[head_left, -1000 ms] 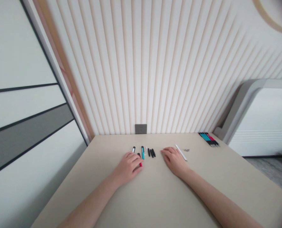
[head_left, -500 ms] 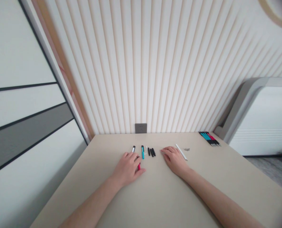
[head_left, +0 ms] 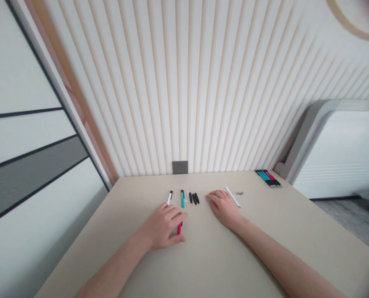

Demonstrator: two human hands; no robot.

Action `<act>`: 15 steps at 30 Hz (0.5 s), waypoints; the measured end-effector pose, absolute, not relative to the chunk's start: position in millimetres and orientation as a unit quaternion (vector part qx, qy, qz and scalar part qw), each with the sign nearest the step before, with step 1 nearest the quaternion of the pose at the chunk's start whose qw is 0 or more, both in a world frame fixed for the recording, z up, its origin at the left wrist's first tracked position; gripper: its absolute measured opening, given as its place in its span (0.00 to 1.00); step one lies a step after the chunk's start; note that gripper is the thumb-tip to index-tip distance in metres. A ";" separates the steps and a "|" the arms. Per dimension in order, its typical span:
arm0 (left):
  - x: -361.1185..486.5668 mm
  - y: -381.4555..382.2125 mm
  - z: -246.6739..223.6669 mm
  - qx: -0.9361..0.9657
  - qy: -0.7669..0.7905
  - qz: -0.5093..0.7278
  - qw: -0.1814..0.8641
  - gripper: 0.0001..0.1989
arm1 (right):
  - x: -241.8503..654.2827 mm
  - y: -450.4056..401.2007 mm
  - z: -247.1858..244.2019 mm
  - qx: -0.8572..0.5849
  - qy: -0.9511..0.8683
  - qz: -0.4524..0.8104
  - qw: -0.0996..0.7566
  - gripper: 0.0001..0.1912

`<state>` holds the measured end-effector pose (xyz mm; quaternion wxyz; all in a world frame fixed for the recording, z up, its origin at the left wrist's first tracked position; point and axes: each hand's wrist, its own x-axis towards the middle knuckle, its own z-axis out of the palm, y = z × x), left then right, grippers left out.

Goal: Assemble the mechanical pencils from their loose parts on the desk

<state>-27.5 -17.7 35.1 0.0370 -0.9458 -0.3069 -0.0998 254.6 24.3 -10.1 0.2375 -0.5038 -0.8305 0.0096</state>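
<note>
Red barrel (head_left: 179, 229) has moved nearer, partly under the left hand (head_left: 162, 225).

Beneath your grip you have a pale beige tabletop (head_left: 209, 265), its far edge along a white, vertically fluted wall (head_left: 184, 82). A dark grey socket (head_left: 180, 167) sits low on that wall beyond the grip. Left of it, you face white panels (head_left: 22, 140) crossed by black strips; well right, a pale round-cornered headboard (head_left: 342, 136) above streaky grey flooring (head_left: 336, 215). The light is soft.
</note>
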 end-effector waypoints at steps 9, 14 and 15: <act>-33.2 -10.2 22.7 -0.954 -0.254 -0.114 0.114 0.12 | 254.4 24.4 -9.1 -0.500 -0.830 0.004 0.246 0.14; -27.6 -9.7 19.0 -0.951 -0.257 -0.127 0.117 0.07 | 257.5 25.1 -7.6 -0.509 -0.823 -0.011 0.252 0.13; -26.6 -9.9 19.0 -0.951 -0.257 -0.132 0.114 0.06 | 258.2 25.6 -7.8 -0.509 -0.822 -0.011 0.253 0.12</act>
